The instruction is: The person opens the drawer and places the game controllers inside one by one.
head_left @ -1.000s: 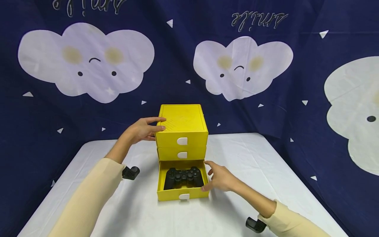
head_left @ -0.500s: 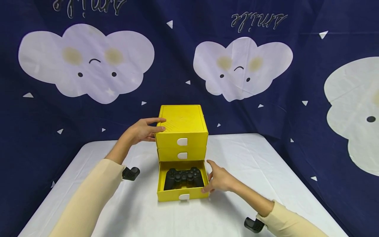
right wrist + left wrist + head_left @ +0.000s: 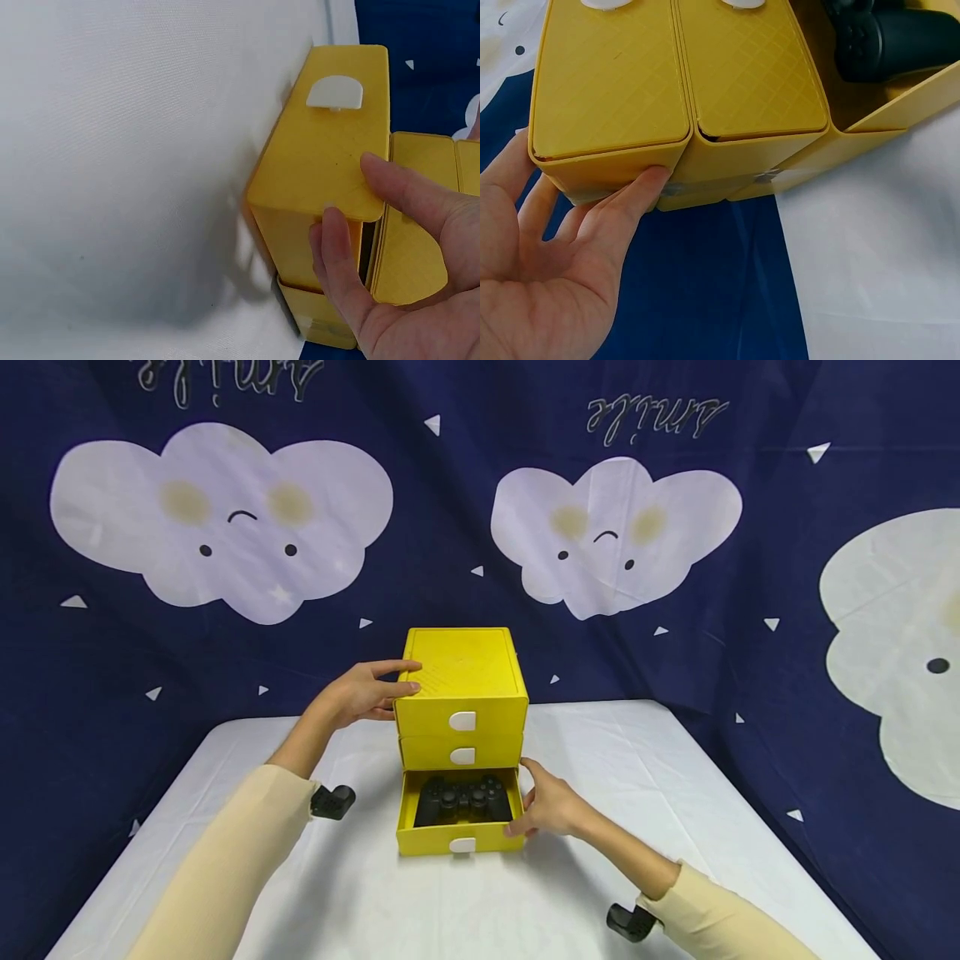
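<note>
A yellow three-drawer storage box point(image 3: 461, 664) stands on the table, its bottom drawer point(image 3: 420, 839) pulled partway out. Inside that drawer lies a black game controller point(image 3: 462, 800). My left hand point(image 3: 362, 693) rests on the box's upper left corner, some fingers on the top and others against the side, as the left wrist view point(image 3: 562, 277) also shows. At the drawer's front right corner my right hand point(image 3: 553, 803) has its thumb on the front panel and its fingers along the side wall. The right wrist view shows this drawer front with its white tab point(image 3: 335, 93).
The upper two drawers, each with a white tab point(image 3: 462, 721), are closed. White cloth point(image 3: 345, 893) covers the table. Behind it hangs a dark blue curtain point(image 3: 442, 527) printed with clouds. Black devices point(image 3: 333, 802) sit at both wrists.
The bottom drawer has slid slightly inward with the controller in it, and my right hand has moved along with it. My left hand stays on the box corner.
</note>
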Tool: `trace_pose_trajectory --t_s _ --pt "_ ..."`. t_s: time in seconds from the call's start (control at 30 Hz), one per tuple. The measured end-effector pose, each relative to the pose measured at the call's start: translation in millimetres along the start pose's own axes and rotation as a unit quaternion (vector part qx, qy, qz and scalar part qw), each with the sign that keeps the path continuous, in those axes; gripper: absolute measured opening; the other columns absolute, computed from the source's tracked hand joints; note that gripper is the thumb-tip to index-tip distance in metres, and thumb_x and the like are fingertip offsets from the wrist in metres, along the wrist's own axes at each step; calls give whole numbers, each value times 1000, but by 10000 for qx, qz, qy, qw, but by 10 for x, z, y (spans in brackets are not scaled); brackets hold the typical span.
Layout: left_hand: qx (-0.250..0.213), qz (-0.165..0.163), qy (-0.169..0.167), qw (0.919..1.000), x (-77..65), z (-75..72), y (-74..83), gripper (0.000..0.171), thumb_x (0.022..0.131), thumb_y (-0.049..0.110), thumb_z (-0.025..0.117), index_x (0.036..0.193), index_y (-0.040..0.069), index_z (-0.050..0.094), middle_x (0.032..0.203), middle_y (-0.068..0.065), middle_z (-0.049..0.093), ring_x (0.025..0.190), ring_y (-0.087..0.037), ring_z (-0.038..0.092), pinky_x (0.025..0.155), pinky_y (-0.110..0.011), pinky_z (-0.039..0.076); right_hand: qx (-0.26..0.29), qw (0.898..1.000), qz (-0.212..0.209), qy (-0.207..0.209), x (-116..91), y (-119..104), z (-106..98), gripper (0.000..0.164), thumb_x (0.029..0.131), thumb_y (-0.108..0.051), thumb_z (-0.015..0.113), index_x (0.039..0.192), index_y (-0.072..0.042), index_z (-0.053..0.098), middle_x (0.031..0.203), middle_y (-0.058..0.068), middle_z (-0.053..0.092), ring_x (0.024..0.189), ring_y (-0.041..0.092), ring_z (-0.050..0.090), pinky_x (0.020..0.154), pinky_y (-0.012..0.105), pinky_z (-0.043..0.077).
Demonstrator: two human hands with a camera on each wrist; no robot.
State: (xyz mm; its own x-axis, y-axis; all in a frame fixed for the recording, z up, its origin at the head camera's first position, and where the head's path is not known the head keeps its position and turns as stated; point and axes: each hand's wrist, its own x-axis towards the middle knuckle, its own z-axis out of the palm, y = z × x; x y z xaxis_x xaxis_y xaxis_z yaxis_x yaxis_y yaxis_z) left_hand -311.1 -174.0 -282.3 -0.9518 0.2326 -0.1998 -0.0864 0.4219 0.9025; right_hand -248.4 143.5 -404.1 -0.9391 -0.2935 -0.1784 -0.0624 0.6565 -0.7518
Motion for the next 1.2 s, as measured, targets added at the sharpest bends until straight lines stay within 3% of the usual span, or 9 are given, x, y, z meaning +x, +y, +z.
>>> trace_pose_trajectory --t_s 0.47,1.2 --pt "29 0 -23 10000 5 -6 8 62 99 30 69 155 26 44 165 -12 32 138 -40 51 109 -50 49 312 9960 -84 837 141 40 57 91 65 -16 97 141 -3 48 90 10 67 63 17 69 64 31 56" --pt "35 -29 1 10000 13 -3 -3 60 99 31 68 155 27 44 164 -11 34 138 -39 52 109 -50 50 134 9813 -486 1858 390 120 142 52 70 -16 93 102 -7 53 81 10 62 65 19 57 55 27 46"
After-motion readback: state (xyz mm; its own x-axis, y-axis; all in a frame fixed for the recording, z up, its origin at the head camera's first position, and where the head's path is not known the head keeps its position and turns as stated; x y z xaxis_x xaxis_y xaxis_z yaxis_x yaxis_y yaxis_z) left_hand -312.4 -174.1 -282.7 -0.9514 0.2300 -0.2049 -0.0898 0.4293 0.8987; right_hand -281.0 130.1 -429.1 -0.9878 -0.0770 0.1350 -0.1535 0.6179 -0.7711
